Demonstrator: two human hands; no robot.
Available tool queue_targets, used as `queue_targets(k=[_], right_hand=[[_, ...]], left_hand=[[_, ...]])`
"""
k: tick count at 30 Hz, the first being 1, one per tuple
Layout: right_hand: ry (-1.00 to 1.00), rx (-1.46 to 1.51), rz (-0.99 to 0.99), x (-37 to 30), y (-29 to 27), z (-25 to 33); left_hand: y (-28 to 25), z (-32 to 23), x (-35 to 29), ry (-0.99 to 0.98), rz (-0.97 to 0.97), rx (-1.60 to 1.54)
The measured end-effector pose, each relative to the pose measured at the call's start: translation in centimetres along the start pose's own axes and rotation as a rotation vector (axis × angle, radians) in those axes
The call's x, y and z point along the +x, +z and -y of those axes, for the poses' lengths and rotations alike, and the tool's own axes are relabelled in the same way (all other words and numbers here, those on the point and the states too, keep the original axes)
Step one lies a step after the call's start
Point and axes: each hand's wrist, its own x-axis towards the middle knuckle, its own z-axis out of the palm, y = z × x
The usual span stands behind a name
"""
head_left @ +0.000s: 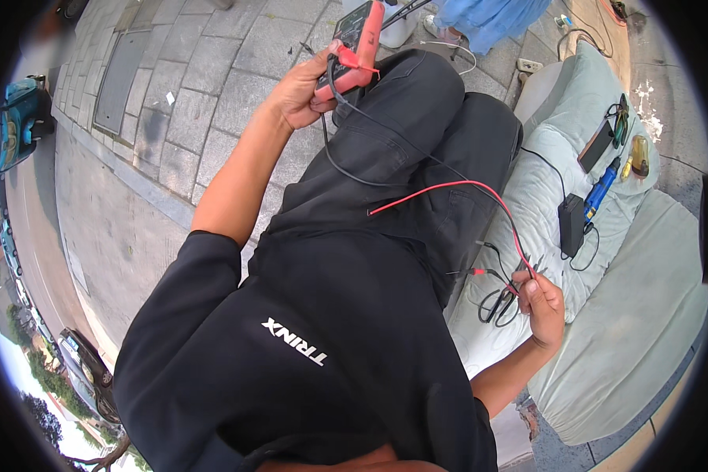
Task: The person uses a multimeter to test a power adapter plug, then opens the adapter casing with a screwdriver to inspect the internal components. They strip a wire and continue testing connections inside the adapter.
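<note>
At the upper left my left hand (297, 94) is closed around a red-cased multimeter (367, 43), held over my knee. A red plug (352, 58) and a dark cable lie against the meter's face. On the right, my right hand (541, 308) pinches a red wire (458, 184) whose free end arcs back over my lap. A black cable (346, 171) runs from the meter across my thighs toward the right hand. Beside that hand, a bundle of dark leads (495, 305) and a red-and-black probe (477, 272) rest on the pale cloth; fingers partly hide the bundle.
The pale green covered seat (519, 228) beside me bears a black power adapter (571, 226), a blue-handled tool (602, 191), a dark flat rectangle (595, 147), pliers (621, 118) and an amber container (641, 157). Blue cloth (492, 23) and a shoe are ahead. Parked vehicles line the street at left.
</note>
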Motion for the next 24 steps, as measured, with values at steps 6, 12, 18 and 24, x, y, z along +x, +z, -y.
queue_targets(k=[6, 12, 18, 24], right_hand=[[-0.137, -0.841, -0.226, 6.5, 4.9, -0.8], [-0.96, -0.88, -0.031, 9.5, 14.1, 6.9], [-1.071, -1.117, 0.173, 14.8, 19.0, 2.6], [-1.018, -1.226, 0.14, 14.9, 19.1, 2.4]], left_hand=[[3.5, 2.3, -4.6, 0.047, -0.237, 0.573], [5.8, 3.5, -6.3, 0.287, -0.348, 0.702], [6.2, 4.2, -6.2, 0.387, -0.444, 0.912], [4.7, 4.7, -6.3, 0.35, -0.368, 0.764]])
